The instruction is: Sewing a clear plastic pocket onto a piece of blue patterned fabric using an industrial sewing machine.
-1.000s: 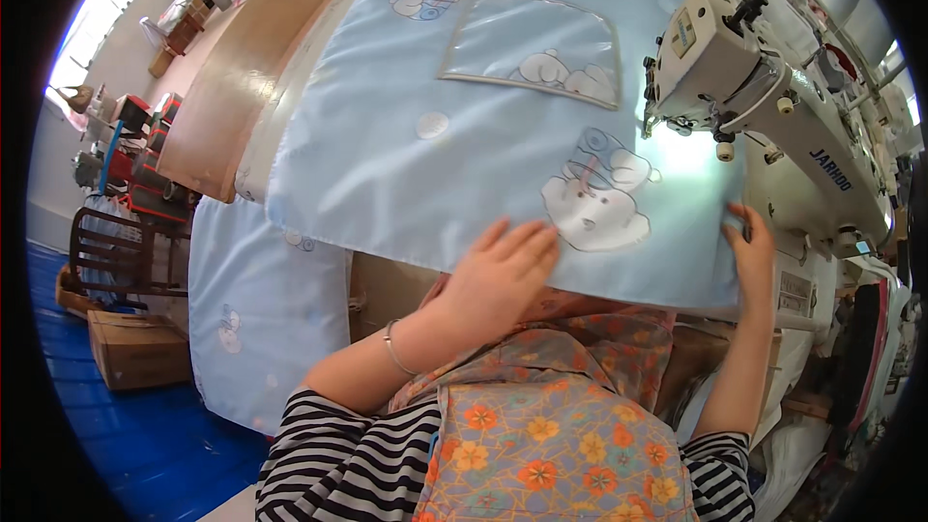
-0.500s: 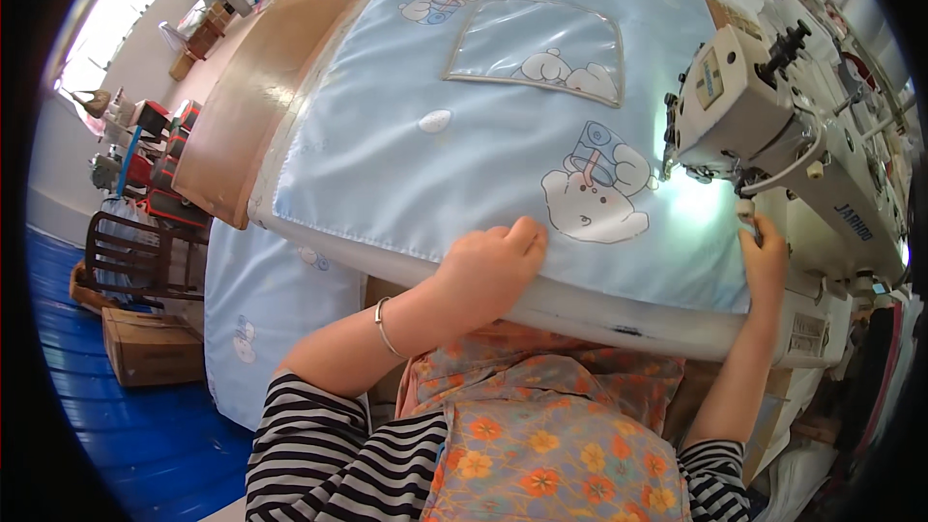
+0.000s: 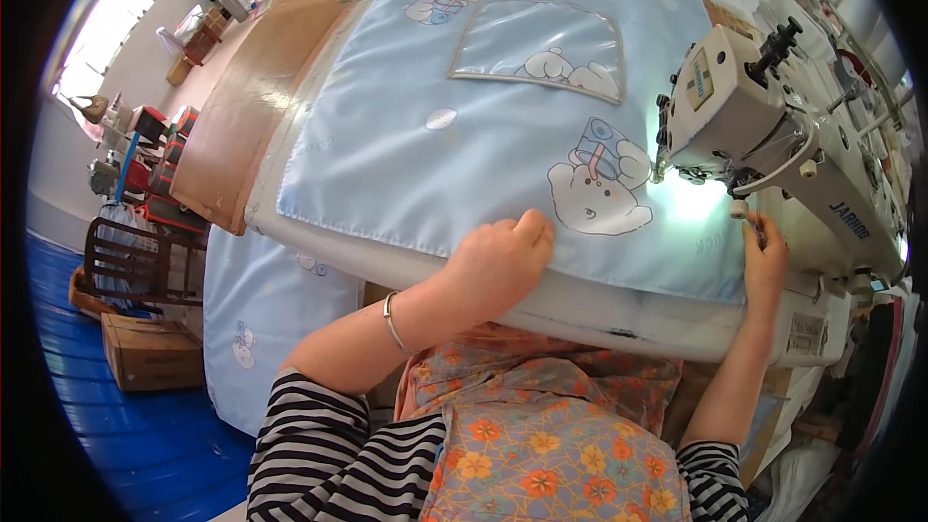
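A light blue padded quilt (image 3: 464,145) printed with white bears lies spread over the wooden sewing table (image 3: 251,106), a clear pocket stitched on its upper part. My left hand (image 3: 498,256) grips its near edge, fingers curled over the fabric. My right hand (image 3: 764,256) pinches the quilt's right corner just below the head of the white sewing machine (image 3: 764,126), beside its lit needle area. Whether the needle touches the fabric is hidden.
More blue quilt fabric (image 3: 261,319) hangs off the table's left side. A cardboard box (image 3: 150,353) and a dark wire rack (image 3: 130,256) stand on the blue floor at the left. Further machines and shelves crowd the right and far edges.
The quilt's near edge and both hands have slid slightly further from me, toward the machine. My left hand's fingers have curled tighter over the edge.
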The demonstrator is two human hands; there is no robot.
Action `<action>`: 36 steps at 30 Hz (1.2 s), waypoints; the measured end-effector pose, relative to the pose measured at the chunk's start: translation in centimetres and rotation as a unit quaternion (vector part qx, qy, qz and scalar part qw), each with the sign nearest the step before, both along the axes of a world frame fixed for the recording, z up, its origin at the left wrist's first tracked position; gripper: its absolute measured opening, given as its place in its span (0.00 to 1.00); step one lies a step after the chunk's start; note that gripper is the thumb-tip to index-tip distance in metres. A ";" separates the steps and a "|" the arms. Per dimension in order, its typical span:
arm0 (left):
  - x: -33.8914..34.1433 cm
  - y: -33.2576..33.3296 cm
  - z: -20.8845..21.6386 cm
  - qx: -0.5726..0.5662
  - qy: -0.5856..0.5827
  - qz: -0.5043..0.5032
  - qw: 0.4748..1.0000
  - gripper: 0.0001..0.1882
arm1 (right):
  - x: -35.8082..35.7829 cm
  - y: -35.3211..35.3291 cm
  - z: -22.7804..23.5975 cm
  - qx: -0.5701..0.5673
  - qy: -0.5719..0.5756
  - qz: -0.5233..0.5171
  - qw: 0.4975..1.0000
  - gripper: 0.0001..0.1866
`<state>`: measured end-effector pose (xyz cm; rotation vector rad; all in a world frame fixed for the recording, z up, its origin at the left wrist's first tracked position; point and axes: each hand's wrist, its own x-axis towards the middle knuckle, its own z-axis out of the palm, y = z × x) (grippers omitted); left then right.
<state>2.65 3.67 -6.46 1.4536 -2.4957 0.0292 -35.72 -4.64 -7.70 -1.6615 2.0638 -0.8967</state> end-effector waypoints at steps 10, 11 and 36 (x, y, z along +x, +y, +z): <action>0.8 -10.5 -0.8 0.028 -0.083 0.068 0.994 0.11 | 0.0 0.0 -1.0 -0.158 -0.058 0.049 0.985 0.17; 1.1 -12.4 -0.6 0.010 -0.085 0.073 0.994 0.10 | 0.0 0.0 -1.0 -0.160 -0.045 0.062 0.984 0.17; 0.6 -24.2 -3.3 -0.012 0.023 0.150 0.988 0.28 | 1.8 0.7 0.6 -0.124 -0.026 0.130 0.983 0.08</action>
